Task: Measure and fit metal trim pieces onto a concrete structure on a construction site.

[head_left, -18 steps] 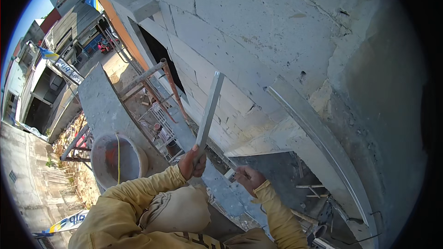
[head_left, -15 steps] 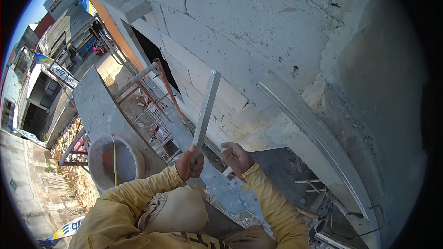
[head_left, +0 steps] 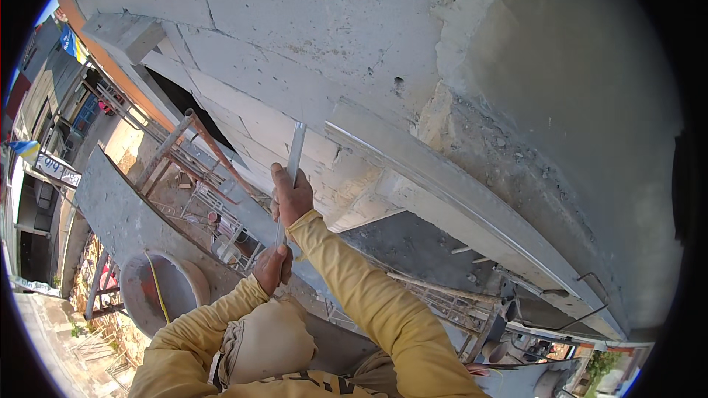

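Note:
A straight silver-grey metal bar (head_left: 296, 149) stands tilted in front of me, its upper end leaning towards the block wall. My left hand (head_left: 273, 268) is closed around its lower end, just above my knee. Higher up, my right hand (head_left: 293, 196) wraps the same bar, covering its middle part. The bar's narrow side faces me. Beyond its tip runs the pale block wall (head_left: 295, 66), and to the right a long ledge with a metal-edged strip (head_left: 457, 195) juts from that wall, apart from the bar.
At left a scaffold plank (head_left: 122, 195) carries a round mortar-stained bucket (head_left: 198, 287) with a yellow handle. Rusty scaffold pipes (head_left: 166, 151) rise beside the wall. A bent wire (head_left: 582, 315) sticks out near the ledge's lower end. Ground with debris lies far below.
My right hand has moved up and left and taken hold of the bar above my left hand. The bar has turned and shifted left. My view has swung right along the wall.

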The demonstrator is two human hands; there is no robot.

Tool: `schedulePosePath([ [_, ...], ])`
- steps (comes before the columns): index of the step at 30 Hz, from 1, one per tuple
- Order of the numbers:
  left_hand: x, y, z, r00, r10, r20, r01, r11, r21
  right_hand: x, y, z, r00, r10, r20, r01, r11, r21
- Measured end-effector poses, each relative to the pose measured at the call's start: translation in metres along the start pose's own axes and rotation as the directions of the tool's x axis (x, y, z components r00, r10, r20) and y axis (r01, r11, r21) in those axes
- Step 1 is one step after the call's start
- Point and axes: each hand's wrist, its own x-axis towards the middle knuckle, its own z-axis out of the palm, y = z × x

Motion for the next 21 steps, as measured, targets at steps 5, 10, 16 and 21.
schedulePosePath([
  [5, -0.002, 0.004, -0.014, 0.937, 0.347, -0.034, -0.283, 0.814, 0.508, 0.004, 0.003, 0.007, 1.0, 0.004, 0.01, -0.005, 0.993, 0.121],
  [10, -0.001, 0.003, -0.022, 0.879, 0.462, -0.118, -0.29, 0.715, 0.636, -0.002, 0.013, 0.024, 1.0, 0.011, -0.003, -0.01, 0.976, 0.216],
  [16, -0.008, 0.0, -0.03, 0.896, 0.427, -0.122, -0.203, 0.638, 0.743, -0.011, 0.034, 0.011, 0.993, -0.016, -0.12, 0.054, 0.945, 0.324],
  [21, -0.022, 0.031, -0.048, 0.949, 0.314, -0.014, -0.097, 0.333, 0.938, -0.029, 0.057, -0.004, 0.981, -0.053, -0.187, 0.142, 0.853, 0.502],
])
